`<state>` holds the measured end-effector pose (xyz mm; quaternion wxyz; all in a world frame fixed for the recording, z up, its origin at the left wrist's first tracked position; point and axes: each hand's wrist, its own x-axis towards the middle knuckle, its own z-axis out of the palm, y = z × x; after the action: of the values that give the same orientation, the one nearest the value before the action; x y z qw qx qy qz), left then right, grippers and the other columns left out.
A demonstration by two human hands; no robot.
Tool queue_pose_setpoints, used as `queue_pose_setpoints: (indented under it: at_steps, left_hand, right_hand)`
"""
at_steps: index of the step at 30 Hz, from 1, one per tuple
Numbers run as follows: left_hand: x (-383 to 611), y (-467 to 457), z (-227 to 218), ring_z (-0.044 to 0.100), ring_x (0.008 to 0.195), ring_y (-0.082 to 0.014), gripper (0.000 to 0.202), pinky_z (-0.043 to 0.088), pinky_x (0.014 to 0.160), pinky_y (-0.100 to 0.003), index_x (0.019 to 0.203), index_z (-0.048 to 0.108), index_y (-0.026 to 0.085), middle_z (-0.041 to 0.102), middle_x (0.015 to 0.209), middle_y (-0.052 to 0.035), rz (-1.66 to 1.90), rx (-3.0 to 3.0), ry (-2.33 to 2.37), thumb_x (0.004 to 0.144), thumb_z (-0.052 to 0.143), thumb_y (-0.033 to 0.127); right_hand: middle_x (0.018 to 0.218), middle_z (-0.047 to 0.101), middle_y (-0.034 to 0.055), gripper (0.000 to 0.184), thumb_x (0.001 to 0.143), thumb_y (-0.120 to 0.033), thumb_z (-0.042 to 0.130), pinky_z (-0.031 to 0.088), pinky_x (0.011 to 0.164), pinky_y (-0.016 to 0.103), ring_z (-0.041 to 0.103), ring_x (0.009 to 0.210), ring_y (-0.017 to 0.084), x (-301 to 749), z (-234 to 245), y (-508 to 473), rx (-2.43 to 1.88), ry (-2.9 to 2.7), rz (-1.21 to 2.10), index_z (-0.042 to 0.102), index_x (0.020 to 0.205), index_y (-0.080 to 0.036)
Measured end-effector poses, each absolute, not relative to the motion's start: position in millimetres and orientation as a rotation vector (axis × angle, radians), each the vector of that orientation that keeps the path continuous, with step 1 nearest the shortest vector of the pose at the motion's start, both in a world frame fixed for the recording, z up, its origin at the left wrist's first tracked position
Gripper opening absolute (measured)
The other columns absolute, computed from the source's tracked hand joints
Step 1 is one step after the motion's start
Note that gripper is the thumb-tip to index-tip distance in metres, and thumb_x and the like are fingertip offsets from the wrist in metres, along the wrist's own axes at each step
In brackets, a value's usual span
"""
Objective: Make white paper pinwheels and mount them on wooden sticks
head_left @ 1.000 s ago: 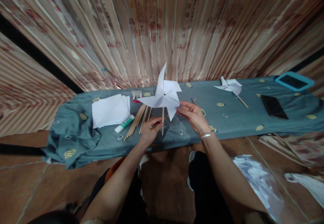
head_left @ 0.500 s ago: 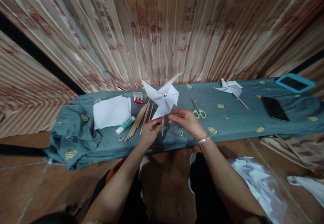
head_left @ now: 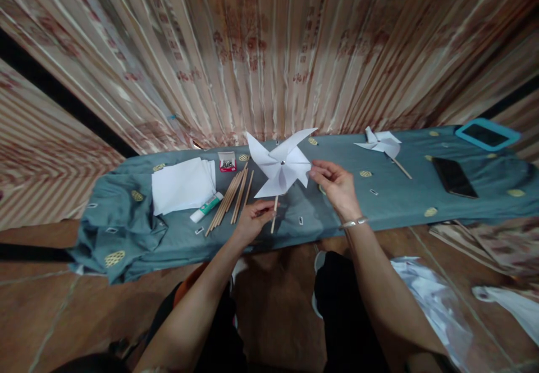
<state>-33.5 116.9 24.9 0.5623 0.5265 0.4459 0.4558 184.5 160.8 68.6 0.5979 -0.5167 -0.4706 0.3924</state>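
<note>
My left hand is closed round the wooden stick of a white paper pinwheel and holds it upright over the bench edge. My right hand sits just right of the wheel, its thumb and forefinger pinching the tip of the right blade. A metal pin shows at the wheel's centre. Left of my left hand a bundle of wooden sticks lies on the blue-grey cloth.
A stack of white paper, a glue tube and a small red box of pins lie at the left. Another pinwheel, a phone and a blue-framed tablet lie at the right. Curtains hang behind.
The pinwheel has turned, its blades now pointing other ways. My right hand moved from the wheel's lower edge up to the right blade, covering the scissors. The stick tilted slightly.
</note>
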Motion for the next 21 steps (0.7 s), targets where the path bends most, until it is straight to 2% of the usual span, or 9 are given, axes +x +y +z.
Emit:
queue_pose_setpoints:
  at_steps: [6,13,21]
  left_hand:
    - [-35,120,20,0.057,0.072,-0.0138,0.026,0.046,0.07,-0.026,0.087,0.077,0.018,0.066,0.076,-0.0028,1.101,1.295,1.048,0.065,0.074,0.03]
    - [-36,122,17,0.061,0.074,-0.0155,0.023,0.049,0.072,-0.028,0.087,0.077,0.018,0.069,0.08,-0.004,1.191,1.323,1.111,0.066,0.072,0.027]
    - [-36,122,16,0.063,0.077,-0.0162,0.02,0.05,0.075,-0.029,0.087,0.076,0.018,0.071,0.083,-0.0042,1.263,1.378,1.146,0.069,0.07,0.024]
  right_hand:
    - [0.07,0.068,-0.002,0.039,0.058,-0.037,0.08,0.048,0.075,0.031,0.061,0.068,0.013,178,72,156,-1.19,-1.075,0.983,0.07,0.091,-0.019]
    - [0.07,0.071,-0.0005,0.037,0.053,-0.038,0.083,0.05,0.072,0.03,0.063,0.07,0.016,162,76,150,-1.165,-1.001,1.124,0.071,0.083,-0.022]
    - [0.067,0.07,-0.0025,0.034,0.05,-0.036,0.085,0.05,0.065,0.026,0.062,0.063,0.013,145,80,143,-1.083,-0.916,1.303,0.071,0.079,-0.023]
